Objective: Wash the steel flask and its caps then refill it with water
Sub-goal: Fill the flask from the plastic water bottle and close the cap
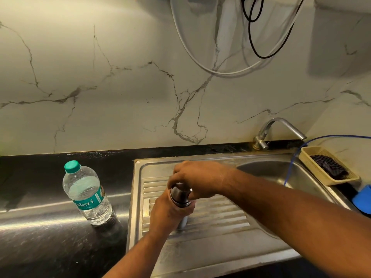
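Observation:
The steel flask [183,219] stands upright on the ribbed drainboard [216,219] of the steel sink. My left hand [167,212] grips the flask's body from the left, hiding most of it. My right hand [197,178] comes in from the right and its fingers curl over the steel cap [179,194] on top of the flask. Only the cap's lower part and a strip of the flask's base show.
A clear plastic water bottle [86,194] with a green cap stands on the black counter [50,227] to the left. The sink basin [281,171] lies at the right, with a tap [281,129] behind it, a beige basket [319,155] holding a dark cloth, and a blue object [363,198].

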